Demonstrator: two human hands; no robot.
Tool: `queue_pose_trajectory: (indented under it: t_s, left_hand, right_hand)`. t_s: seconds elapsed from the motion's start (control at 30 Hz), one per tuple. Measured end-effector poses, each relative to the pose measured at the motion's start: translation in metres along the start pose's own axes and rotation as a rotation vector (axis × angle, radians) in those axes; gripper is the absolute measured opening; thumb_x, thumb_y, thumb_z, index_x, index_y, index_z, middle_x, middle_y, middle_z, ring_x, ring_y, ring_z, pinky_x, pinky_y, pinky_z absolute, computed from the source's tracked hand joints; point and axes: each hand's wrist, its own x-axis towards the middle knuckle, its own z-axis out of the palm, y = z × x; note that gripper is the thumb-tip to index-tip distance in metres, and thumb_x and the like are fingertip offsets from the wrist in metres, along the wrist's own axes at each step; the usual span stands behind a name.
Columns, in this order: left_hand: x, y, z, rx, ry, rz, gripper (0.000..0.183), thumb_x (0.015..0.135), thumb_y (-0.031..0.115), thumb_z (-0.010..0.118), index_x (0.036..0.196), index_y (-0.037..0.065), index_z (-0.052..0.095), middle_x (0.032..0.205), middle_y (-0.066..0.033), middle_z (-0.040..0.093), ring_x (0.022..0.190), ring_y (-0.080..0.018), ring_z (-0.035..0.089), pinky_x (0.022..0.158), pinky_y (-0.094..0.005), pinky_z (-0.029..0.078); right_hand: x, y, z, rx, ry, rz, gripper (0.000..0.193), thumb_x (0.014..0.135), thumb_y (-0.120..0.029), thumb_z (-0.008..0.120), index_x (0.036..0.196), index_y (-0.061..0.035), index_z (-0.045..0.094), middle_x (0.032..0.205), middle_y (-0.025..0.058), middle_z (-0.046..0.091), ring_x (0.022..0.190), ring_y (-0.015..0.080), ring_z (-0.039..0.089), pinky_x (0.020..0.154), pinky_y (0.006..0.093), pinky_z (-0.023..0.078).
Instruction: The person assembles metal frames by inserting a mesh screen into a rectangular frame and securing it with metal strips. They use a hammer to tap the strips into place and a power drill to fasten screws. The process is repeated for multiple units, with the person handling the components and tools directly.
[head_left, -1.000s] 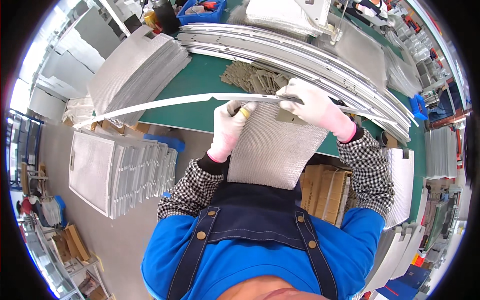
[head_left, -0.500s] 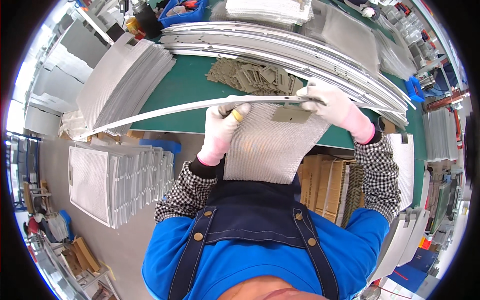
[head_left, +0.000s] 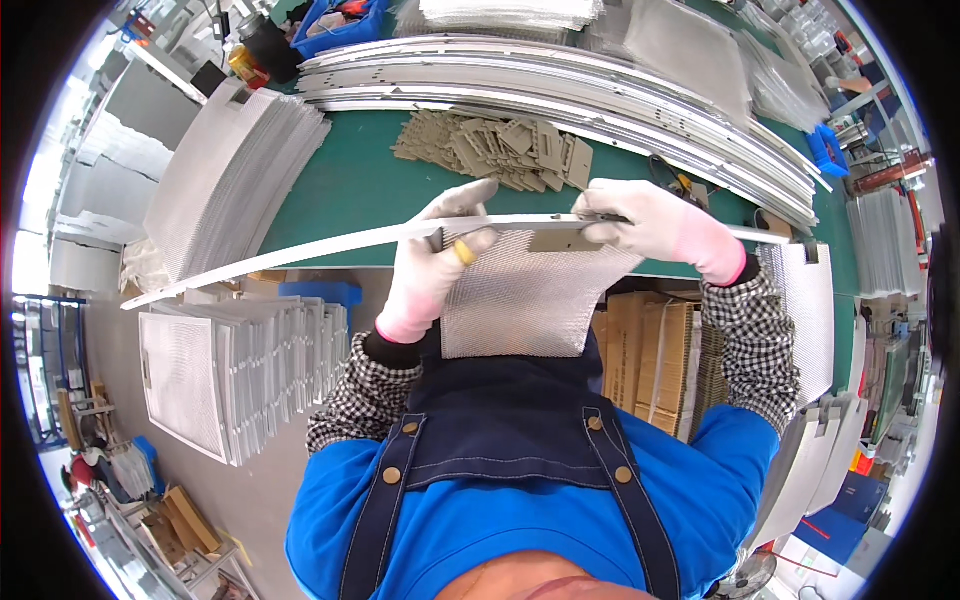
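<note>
A long, thin, pale metal strip (head_left: 300, 250) runs crosswise in front of me, its left end reaching out past the table. Below it hangs a silver mesh sheet (head_left: 520, 310), its top edge along the strip and a grey-beige plate (head_left: 553, 241) at its upper part. My left hand (head_left: 432, 262), in a white and pink glove, is loosely closed around the strip, thumb below and fingers above, by the sheet's upper left corner. Gloved likewise, my right hand (head_left: 645, 225) pinches the strip beside the plate; its fingertips partly hide the contact.
Loose grey-beige plates (head_left: 490, 150) lie heaped on the green table (head_left: 335, 170). Behind them are long metal strips (head_left: 420, 75). Mesh sheets (head_left: 225, 180) are stacked at the left, and framed mesh panels (head_left: 185, 375) stand lower down. Cardboard boxes (head_left: 650, 355) sit beneath the table.
The strip and mesh sheet have come slightly lower and nearer to me. My left fingers have loosened and spread above the strip. My right hand has shifted a little left along it.
</note>
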Motion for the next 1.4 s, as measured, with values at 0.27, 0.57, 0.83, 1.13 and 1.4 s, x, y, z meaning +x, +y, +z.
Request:
queue_pose_trajectory:
  t_s: [0.27, 0.57, 0.83, 1.13, 1.4]
  left_hand:
    - [-0.003, -0.022, -0.038, -0.221, 0.125, 0.040, 0.048, 0.083, 0.007, 0.077, 0.126, 0.004, 0.057, 0.112, -0.0031, 0.058, 0.108, -0.0138, 0.053, 0.098, -0.0279, 0.041]
    - [-0.002, 0.000, -0.040, -0.172, -0.026, 0.020, 0.049, 0.085, 0.006, 0.072, 0.130, 0.005, 0.054, 0.119, -0.0048, 0.056, 0.113, -0.0174, 0.052, 0.101, -0.0302, 0.038]
    - [-0.019, 0.095, -0.027, 1.312, -0.188, 0.472, 0.026, 0.075, 0.008, 0.078, 0.099, 0.004, 0.068, 0.082, -0.0097, 0.068, 0.072, -0.0256, 0.066, 0.066, -0.0350, 0.051]
    - [0.013, 0.077, -0.021, 1.384, -0.273, 0.282, 0.024, 0.083, 0.028, 0.075, 0.086, 0.007, 0.064, 0.069, -0.0114, 0.065, 0.064, -0.0308, 0.066, 0.059, -0.0388, 0.050]
    - [0.022, 0.071, -0.029, 1.355, -0.276, 0.177, 0.024, 0.087, 0.029, 0.072, 0.090, 0.006, 0.068, 0.069, -0.0143, 0.065, 0.065, -0.0305, 0.067, 0.061, -0.0376, 0.050]
  right_hand:
    - [-0.043, 0.046, -0.018, 0.085, 0.186, 0.209, 0.019, 0.088, -0.016, 0.067, 0.100, -0.0018, 0.067, 0.077, 0.0088, 0.061, 0.072, 0.0146, 0.061, 0.067, 0.0294, 0.049]
    - [-0.051, 0.040, -0.001, -0.161, 0.222, 0.061, 0.020, 0.088, -0.017, 0.062, 0.103, -0.0040, 0.059, 0.092, 0.0170, 0.066, 0.087, 0.0337, 0.067, 0.078, 0.0392, 0.053]
    - [-0.035, 0.031, -0.013, -0.122, -0.069, 0.179, 0.029, 0.086, -0.021, 0.070, 0.102, -0.0015, 0.057, 0.084, 0.0182, 0.061, 0.079, 0.0294, 0.064, 0.071, 0.0391, 0.049]
    - [-0.047, 0.019, 0.007, 0.364, 0.171, 0.094, 0.025, 0.087, -0.018, 0.068, 0.103, -0.0007, 0.060, 0.082, 0.0051, 0.058, 0.080, 0.0119, 0.054, 0.074, 0.0282, 0.046]
    - [-0.054, 0.017, 0.120, 0.899, 0.690, 0.312, 0.034, 0.092, -0.016, 0.068, 0.118, 0.0028, 0.056, 0.089, -0.0010, 0.057, 0.078, 0.0045, 0.049, 0.070, 0.0232, 0.045]
